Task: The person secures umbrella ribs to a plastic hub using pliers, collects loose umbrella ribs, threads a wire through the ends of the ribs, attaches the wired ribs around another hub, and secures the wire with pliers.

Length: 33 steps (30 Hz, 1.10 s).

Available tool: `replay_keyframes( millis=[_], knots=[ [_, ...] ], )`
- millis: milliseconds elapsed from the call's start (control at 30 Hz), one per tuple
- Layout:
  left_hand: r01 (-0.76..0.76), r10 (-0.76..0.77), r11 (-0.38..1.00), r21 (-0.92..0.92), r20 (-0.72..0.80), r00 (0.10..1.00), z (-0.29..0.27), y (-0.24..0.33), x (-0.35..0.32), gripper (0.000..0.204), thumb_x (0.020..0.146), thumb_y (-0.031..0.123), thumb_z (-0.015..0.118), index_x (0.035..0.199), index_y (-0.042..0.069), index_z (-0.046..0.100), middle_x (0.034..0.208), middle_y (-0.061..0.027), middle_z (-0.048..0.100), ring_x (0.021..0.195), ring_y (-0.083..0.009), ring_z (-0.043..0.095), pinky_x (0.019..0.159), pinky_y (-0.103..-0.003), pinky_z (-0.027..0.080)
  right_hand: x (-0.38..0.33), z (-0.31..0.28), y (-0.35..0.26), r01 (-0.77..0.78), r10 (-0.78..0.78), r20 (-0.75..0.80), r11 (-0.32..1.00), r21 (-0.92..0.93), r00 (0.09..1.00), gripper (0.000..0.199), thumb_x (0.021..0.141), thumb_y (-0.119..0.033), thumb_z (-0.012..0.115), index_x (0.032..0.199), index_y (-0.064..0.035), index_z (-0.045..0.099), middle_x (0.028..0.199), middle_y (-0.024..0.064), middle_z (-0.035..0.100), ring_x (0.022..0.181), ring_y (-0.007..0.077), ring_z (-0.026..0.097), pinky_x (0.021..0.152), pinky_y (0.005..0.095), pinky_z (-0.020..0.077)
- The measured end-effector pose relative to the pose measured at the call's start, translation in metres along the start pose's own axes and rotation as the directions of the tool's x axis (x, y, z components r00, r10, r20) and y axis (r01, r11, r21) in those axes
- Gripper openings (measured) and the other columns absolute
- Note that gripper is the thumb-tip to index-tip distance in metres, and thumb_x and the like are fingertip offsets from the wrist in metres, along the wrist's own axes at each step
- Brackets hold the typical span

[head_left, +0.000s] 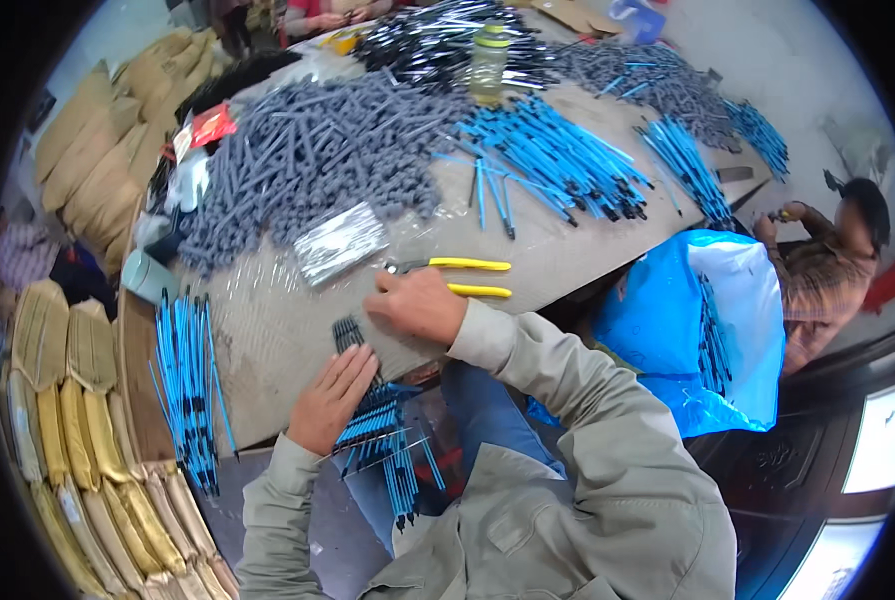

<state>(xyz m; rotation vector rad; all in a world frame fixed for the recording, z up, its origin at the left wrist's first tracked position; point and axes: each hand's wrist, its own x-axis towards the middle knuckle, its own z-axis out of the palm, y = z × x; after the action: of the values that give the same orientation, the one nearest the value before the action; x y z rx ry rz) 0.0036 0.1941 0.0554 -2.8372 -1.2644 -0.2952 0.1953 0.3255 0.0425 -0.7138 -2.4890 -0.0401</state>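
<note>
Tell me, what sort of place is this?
Likely a small pen-assembly workshop: heaps of grey pen parts and blue pens cover a worktable, yellow-handled pliers lie nearby, and stuffed sacks are stacked alongside.

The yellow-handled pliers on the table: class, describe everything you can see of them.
The yellow-handled pliers lie flat on the plastic-covered table, just beyond the right hand. Two slim handles in yellow sleeves point right and stand slightly apart; the small grey metal head points left. The hand's knuckles lie against the nearer handle, without gripping it. Nothing rests on them.
</note>
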Motion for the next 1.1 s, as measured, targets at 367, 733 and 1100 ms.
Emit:
replay_keyframes(
  millis=[367,733,1100],
  knots=[
    [-0.024,0.023,0.999,0.048,0.029,0.999,0.008,-0.014,-0.007,0.066,0.073,0.013,0.054,0.134,0.002,0.032,0.139,-0.0136,0.032,0.13,-0.0286,0.029,0.107,-0.039,0.026,0.017,0.013,0.015,0.134,-0.14,0.069,0.988,0.079,0.988,0.007,0.074,-0.022,0.056,0.077,-0.0158,0.055,0.078,0.0091,0.052,0.058,0.0272,0.059,0.046,0.0422,0.0443],
    [0.032,-0.016,0.989,-0.146,0.108,0.994,-0.011,-0.005,-0.001,0.105,0.051,0.031,0.078,0.137,0.002,0.024,0.142,-0.014,0.026,0.131,-0.0288,0.026,0.11,-0.039,0.02,0.023,0.01,0.007,0.063,-0.082,0.141,0.989,0.136,0.987,0.006,0.08,-0.019,0.057,0.085,-0.0144,0.055,0.086,0.0044,0.054,0.066,0.0282,0.059,0.052,0.0388,0.0468],
    [-0.001,0.003,0.998,-0.06,0.032,0.999,0.001,-0.006,-0.001,0.106,0.051,0.034,0.078,0.137,0.001,0.024,0.142,-0.0152,0.025,0.132,-0.0288,0.024,0.11,-0.04,0.019,0.024,-0.01,0.015,0.419,-0.395,0.15,0.887,-0.197,0.906,0.011,0.077,-0.015,0.056,0.079,-0.0069,0.049,0.079,0.0061,0.049,0.063,0.0201,0.059,0.051,0.0334,0.0462]
  ],
)
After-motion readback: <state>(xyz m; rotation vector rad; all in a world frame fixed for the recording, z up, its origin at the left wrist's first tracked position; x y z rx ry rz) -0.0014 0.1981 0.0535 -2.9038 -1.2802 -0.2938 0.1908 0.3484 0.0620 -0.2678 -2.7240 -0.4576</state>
